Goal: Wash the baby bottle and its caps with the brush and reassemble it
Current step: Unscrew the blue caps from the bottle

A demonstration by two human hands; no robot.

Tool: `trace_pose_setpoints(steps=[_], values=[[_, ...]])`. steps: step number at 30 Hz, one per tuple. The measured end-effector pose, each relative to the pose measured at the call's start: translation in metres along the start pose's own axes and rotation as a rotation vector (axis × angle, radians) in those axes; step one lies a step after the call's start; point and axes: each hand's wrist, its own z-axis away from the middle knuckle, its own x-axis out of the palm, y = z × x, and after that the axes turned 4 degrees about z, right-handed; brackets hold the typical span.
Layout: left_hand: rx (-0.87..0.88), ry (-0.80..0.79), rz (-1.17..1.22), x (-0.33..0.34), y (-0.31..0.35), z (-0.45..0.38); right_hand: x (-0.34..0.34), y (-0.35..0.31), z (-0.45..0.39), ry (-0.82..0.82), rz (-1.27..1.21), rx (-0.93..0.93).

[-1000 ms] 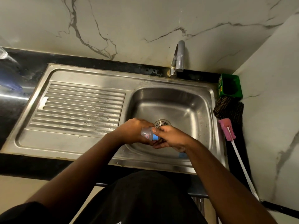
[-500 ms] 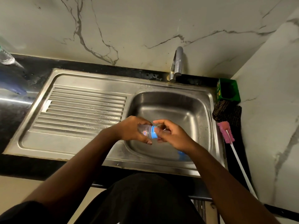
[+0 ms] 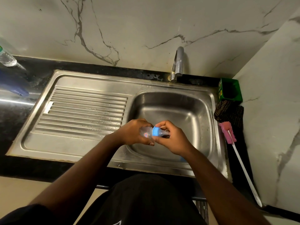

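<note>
While both hands grip it, the baby bottle (image 3: pixel 146 133) has risen, blue cap (image 3: pixel 156 131) exposed.

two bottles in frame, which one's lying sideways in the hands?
The small clear baby bottle with the blue collar, gripped sideways by both hands over the sink. The other, a plastic bottle, sits untouched at far left on the counter.

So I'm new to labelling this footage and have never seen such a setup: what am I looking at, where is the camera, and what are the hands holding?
There is no machine: a person wears a camera on the head, looking down at their own arms over a steel sink. The left hand grips a clear baby bottle lying sideways, and the right hand has its fingers at the teat end, beside the blue ring. On the counter at the right lie a pink sponge brush with a white handle, a dark cloth and a green tub. The tap shows no water running.
</note>
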Motion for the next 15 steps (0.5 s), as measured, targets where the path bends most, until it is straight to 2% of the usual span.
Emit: trace_pose_setpoints(steps=[2,5,9,13,15], values=[[-0.011,0.018,0.015,-0.001,-0.001,0.001,-0.007,0.003,0.0,-0.06,0.019,-0.077],[-0.002,0.0,0.028,0.001,0.0,0.001,-0.005,0.004,-0.001,-0.094,-0.073,-0.013],[-0.011,0.033,0.052,0.003,-0.004,0.0,-0.002,0.009,-0.001,0.052,-0.118,-0.099],[-0.005,0.107,0.031,0.006,-0.02,0.001,-0.009,0.014,-0.004,0.131,-0.317,0.049],[0.014,0.158,-0.021,0.01,-0.028,0.001,-0.01,0.024,-0.005,0.149,-0.266,0.072]])
